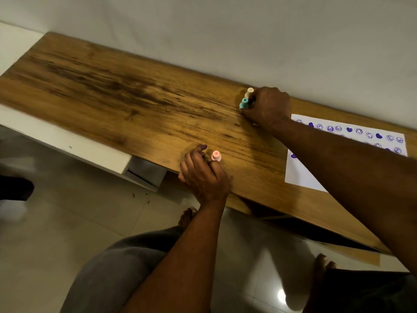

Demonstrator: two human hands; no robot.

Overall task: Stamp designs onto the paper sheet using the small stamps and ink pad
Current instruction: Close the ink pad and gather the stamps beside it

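Observation:
A white paper sheet (302, 175) lies at the right of the wooden tabletop (126, 100), printed with rows of purple faces and hearts; my right forearm covers much of it. My right hand (267, 107) reaches past the sheet's far left corner, fingers closed around a teal stamp (243, 103), with a cream stamp (249, 92) standing just behind it. My left hand (203, 175) rests at the table's near edge, fingers curled on a pink stamp (216, 156) that stands upright. No ink pad shows.
A white wall (248, 30) runs along the table's far edge. A white drawer unit (74, 145) sits under the left end. Below are a tiled floor, my grey-clad knees (117, 267) and bare feet.

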